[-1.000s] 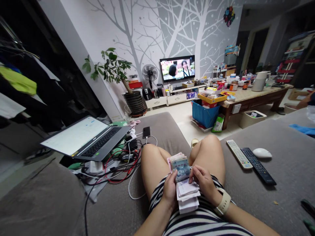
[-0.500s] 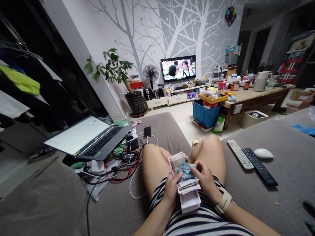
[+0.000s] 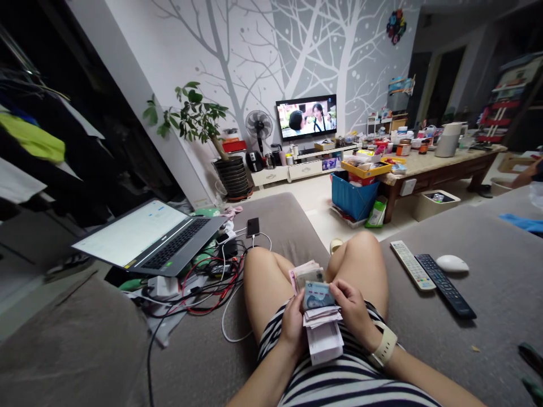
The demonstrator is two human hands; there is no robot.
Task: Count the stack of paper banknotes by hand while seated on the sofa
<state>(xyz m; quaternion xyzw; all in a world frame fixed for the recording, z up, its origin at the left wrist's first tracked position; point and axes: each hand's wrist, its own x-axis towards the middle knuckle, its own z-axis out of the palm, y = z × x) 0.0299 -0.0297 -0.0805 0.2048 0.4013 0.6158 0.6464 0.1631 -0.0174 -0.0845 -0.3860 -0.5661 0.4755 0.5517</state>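
I sit on a grey sofa (image 3: pixel 445 339) with a stack of banknotes (image 3: pixel 316 297) held over my lap. My left hand (image 3: pixel 292 325) grips the stack from the left side and underneath. My right hand (image 3: pixel 350 308), with a pale watch on its wrist, has its fingers closed on the top blue note at the stack's right edge. White paper slips (image 3: pixel 324 342) hang below the notes against my striped clothing.
An open laptop (image 3: pixel 148 237) sits at my left above tangled cables (image 3: pixel 212 282) and a phone (image 3: pixel 253 227). Two remotes (image 3: pixel 428 274) and a white mouse (image 3: pixel 452 263) lie on the sofa at my right. Beyond are a TV (image 3: pixel 306 116), a plant, a blue bin and a cluttered low table (image 3: pixel 436 164).
My right hand has drawn the top blue note down over the stack and folded it toward me; the fanned notes behind have dropped a little. My left hand stays in place.
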